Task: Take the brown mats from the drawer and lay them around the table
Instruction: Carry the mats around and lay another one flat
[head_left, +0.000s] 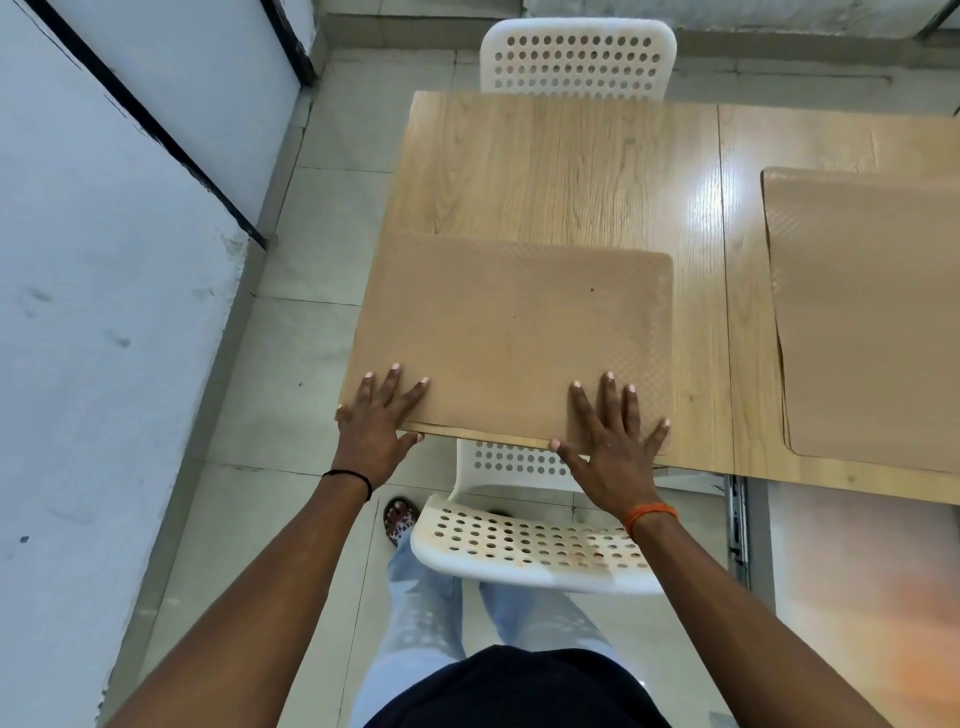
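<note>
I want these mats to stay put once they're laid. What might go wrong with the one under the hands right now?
1. The brown mat seems to reach the table corner's left and near edges, so a brush from a sitter in the near chair may drag it off.
2. The left hand and right hand press flat on its near edge; pulling back could slide it.
3. The mats on the right look stacked, with uneven edges.

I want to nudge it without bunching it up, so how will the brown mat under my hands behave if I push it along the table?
The brown mat lies thin and flat, so it is probably light and floppy. The table looks glossy, so it may slide easily under flat palms. The stack of mats at right shows wavy edges, which suggests they bend readily.
</note>
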